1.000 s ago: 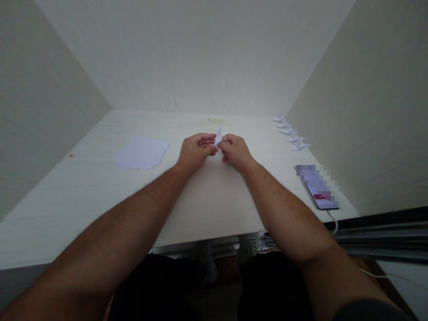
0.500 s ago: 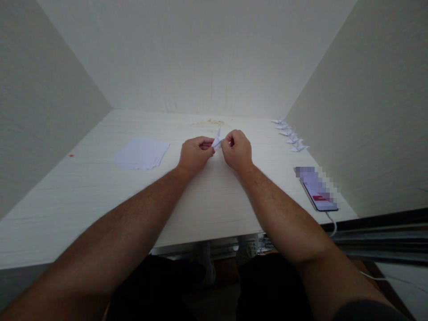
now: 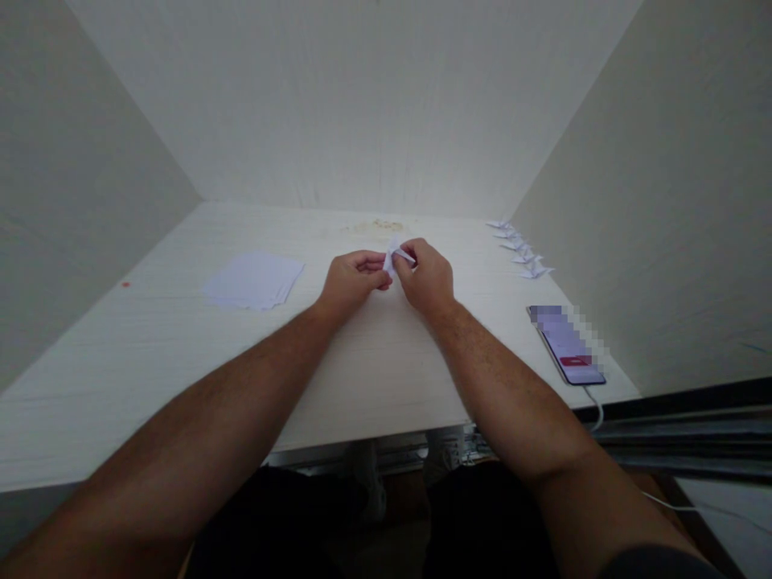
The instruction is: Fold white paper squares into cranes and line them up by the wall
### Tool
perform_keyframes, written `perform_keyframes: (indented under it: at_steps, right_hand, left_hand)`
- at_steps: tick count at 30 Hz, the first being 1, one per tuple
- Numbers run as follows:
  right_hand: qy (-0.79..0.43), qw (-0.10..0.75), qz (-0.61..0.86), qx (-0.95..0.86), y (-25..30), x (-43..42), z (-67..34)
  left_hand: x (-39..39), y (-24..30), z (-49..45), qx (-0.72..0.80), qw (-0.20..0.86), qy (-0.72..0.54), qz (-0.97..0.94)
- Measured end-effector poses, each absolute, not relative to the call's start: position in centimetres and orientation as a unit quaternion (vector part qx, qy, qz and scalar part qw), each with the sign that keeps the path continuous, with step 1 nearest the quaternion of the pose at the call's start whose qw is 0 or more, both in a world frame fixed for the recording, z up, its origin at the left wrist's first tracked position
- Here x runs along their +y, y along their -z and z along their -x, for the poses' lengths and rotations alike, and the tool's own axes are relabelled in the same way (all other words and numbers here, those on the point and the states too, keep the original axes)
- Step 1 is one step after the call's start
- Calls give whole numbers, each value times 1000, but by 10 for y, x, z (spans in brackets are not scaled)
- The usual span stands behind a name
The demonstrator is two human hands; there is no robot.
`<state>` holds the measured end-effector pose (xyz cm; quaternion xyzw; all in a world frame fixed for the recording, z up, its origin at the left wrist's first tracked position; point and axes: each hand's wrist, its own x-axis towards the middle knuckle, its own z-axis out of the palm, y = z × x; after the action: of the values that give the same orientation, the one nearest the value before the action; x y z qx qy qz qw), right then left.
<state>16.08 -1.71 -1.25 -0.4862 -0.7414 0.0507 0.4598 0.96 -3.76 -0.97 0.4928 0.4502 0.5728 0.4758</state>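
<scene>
A small folded white paper piece [image 3: 392, 256], probably an origami crane by its pointed folds, is held between both hands above the middle of the table. My left hand [image 3: 355, 277] pinches its left side between thumb and fingers. On the other side, my right hand [image 3: 427, 272] grips a flap with thumb and forefinger. The fingers cover part of the paper, so its full shape is hidden.
Loose white paper sheets [image 3: 253, 279] lie stacked on the white table [image 3: 374, 378] at left. Several folded paper cranes [image 3: 523, 256] line the right wall. A phone [image 3: 565, 344] with a white cable [image 3: 597, 410] rests near the right front edge.
My right thumb and fingers have shifted on the paper, and its upright point has given way to a spread flap. The left hand keeps its pinch.
</scene>
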Motion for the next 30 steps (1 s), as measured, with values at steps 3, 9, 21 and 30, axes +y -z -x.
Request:
perform_keyframes:
  at_steps: [3, 9, 21, 30]
  right_hand:
    - [-16, 458, 477, -750, 14, -16, -161]
    - [47, 489, 431, -757, 14, -16, -159]
    - [60, 474, 419, -772, 14, -18, -160]
    - [71, 453, 455, -763, 14, -19, -158]
  left_hand:
    - [-37, 10, -10, 438, 479, -570, -504]
    - [-36, 13, -10, 415, 477, -555, -541]
    - [-35, 19, -11, 363, 448, -555, -599]
    - [-39, 21, -18, 384, 390, -566, -617]
